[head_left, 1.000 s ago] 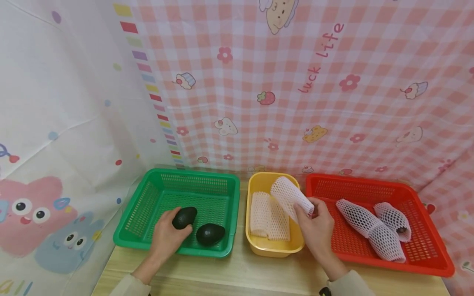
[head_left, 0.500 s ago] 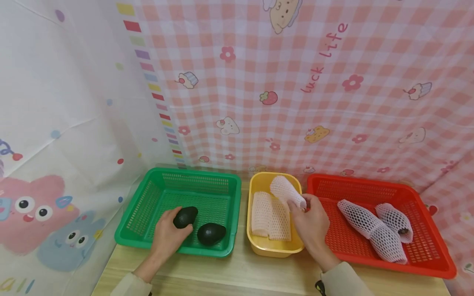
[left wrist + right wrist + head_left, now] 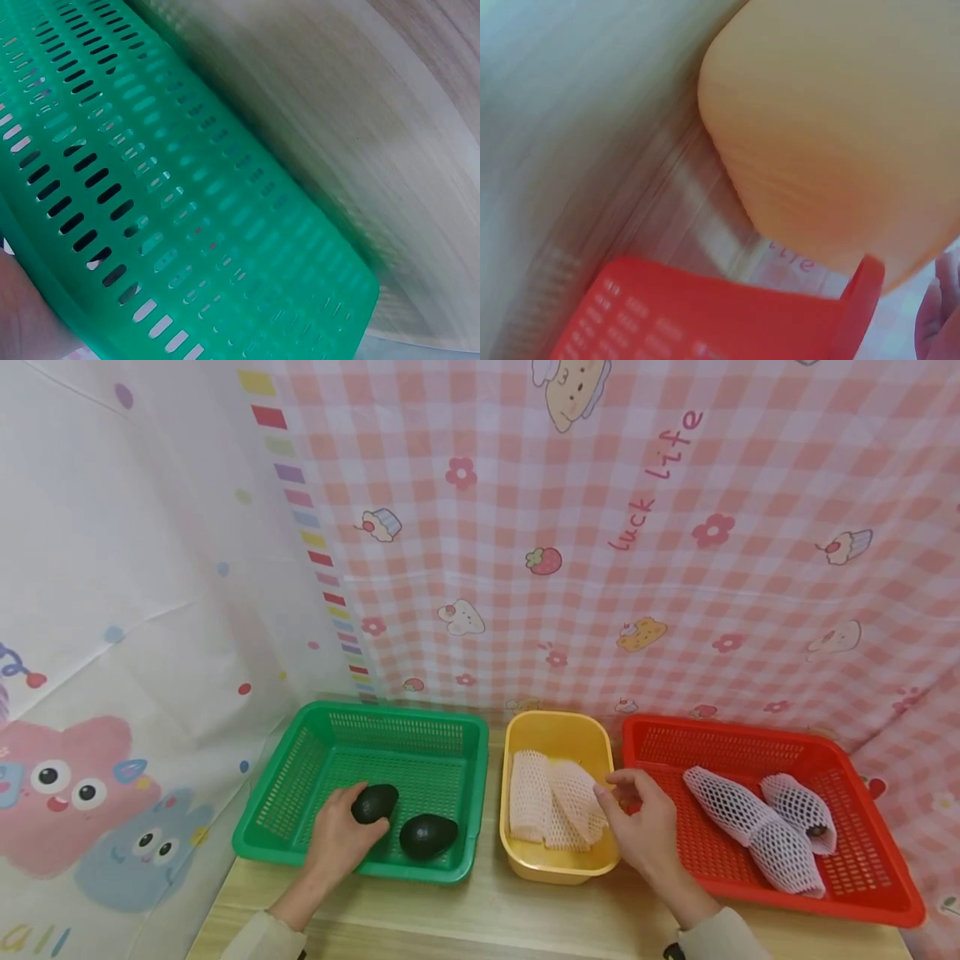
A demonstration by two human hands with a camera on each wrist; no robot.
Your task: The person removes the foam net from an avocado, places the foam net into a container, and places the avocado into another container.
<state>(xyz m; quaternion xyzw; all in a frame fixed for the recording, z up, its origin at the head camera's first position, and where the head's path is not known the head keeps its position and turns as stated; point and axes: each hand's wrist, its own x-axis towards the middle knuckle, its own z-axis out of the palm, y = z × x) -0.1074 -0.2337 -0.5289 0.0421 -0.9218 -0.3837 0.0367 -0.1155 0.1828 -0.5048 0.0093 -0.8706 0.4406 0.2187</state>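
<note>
In the head view my left hand grips a dark avocado inside the green basket. A second avocado lies just to its right. My right hand is over the gap between the yellow bin and the red basket, fingers loosely bent around nothing. Its thumb tip is at the edge of a white foam net sleeve, which lies slanted on the other sleeves in the bin. The left wrist view shows mostly basket wall, hiding the avocados.
The red basket at the right holds several dark fruits in white foam nets. All three containers stand side by side on a light wooden table. A pink checked cloth hangs right behind them.
My right hand has let go of the foam sleeve, which now lies in the yellow bin, and has drawn back to the right. The left hand stays on the avocado.
</note>
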